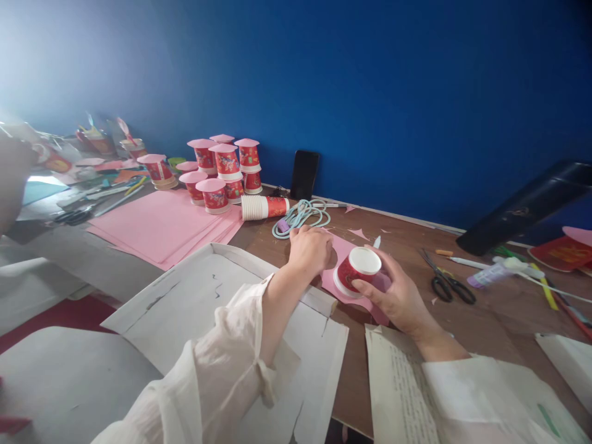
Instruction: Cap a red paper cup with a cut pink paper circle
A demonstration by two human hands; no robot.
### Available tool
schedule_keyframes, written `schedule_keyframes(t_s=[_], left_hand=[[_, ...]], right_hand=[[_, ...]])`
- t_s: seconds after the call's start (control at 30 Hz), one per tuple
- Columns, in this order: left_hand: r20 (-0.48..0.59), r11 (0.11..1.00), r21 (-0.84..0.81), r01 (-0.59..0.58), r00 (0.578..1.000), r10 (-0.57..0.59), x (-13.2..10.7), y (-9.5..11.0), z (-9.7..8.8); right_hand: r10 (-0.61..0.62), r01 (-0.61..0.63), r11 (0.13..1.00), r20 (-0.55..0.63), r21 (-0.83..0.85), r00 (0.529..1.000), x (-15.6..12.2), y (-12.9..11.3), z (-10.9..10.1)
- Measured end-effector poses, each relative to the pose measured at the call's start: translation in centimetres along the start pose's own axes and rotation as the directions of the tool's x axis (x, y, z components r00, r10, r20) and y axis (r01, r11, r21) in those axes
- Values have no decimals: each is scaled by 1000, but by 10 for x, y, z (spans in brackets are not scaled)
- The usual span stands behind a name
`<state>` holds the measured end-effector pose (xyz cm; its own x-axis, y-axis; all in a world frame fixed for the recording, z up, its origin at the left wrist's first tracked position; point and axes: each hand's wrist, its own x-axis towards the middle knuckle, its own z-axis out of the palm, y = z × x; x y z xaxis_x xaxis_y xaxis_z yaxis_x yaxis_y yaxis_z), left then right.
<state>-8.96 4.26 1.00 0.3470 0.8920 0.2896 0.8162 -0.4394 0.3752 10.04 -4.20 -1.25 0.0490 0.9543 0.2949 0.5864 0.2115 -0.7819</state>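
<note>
My right hand (402, 296) is closed around the side of a red paper cup (349, 274), thumb on the near side and fingers at the back. The cup is upside down, its white base up and its wider rim on a sheet of pink paper (339, 246). Just left of the cup, my left hand (311, 251) is bent over the paper's left edge with its fingers curled together. Its fingertips are hidden, so what it holds, if anything, does not show. A coiled pale blue cable (303, 216) lies just beyond it.
Red cups topped with pink discs (226, 161) stand stacked at the back left, beside pink sheets (161, 225) and a nested row of cups (264, 207). A phone (305, 175) leans on the wall. Scissors (446, 283), a glue stick (493, 274) and a black bottle (522, 209) lie right.
</note>
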Motion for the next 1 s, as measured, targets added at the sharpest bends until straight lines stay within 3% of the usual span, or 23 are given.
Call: schedule_keyframes(t_s=[0.1, 0.2, 0.23, 0.3, 0.37, 0.4, 0.43, 0.47, 0.57, 0.67, 0.83, 1.0], left_hand=[[-14, 1000, -18, 16, 1000, -16, 0, 0, 0], [-35, 999, -16, 31, 999, -32, 1, 0, 2], [-50, 999, -14, 35, 998, -36, 1, -1, 3], [-69, 999, -13, 39, 997, -40, 2, -2, 7], [-79, 1000, -5, 27, 996, -28, 2, -4, 9], [-82, 1000, -2, 18, 996, -18, 1, -5, 10], [-82, 1000, -1, 9, 997, -9, 1, -5, 11], [-82, 1000, -2, 0, 997, 0, 1, -6, 12], [-82, 1000, -11, -27, 996, 26, 0, -7, 13], [-81, 999, -8, -36, 996, 35, 0, -6, 15], [-84, 999, 15, -38, 996, 39, 0, -5, 16], [-107, 999, 15, -31, 994, 32, -1, -4, 12]], right_hand=[[-17, 23, 994, -63, 103, 998, 4, 6, -15], [47, 12, 981, -297, 195, 954, 11, 17, -40], [107, -19, 977, -412, 211, 905, 14, 22, -50], [227, -83, 965, -630, 249, 743, 19, 33, -69], [287, -147, 957, -740, 251, 608, 20, 46, -85], [308, -185, 951, -758, 246, 576, 20, 51, -90], [301, -231, 952, -761, 202, 575, 19, 56, -93], [263, -277, 955, -745, 109, 613, 18, 59, -94], [95, -285, 921, -559, -264, 824, 15, 61, -82], [35, -206, 885, -380, -418, 924, 21, 52, -63], [62, -115, 731, -102, -672, 993, 54, 31, -45], [96, 142, 571, 237, -809, 967, 86, 21, -42]])
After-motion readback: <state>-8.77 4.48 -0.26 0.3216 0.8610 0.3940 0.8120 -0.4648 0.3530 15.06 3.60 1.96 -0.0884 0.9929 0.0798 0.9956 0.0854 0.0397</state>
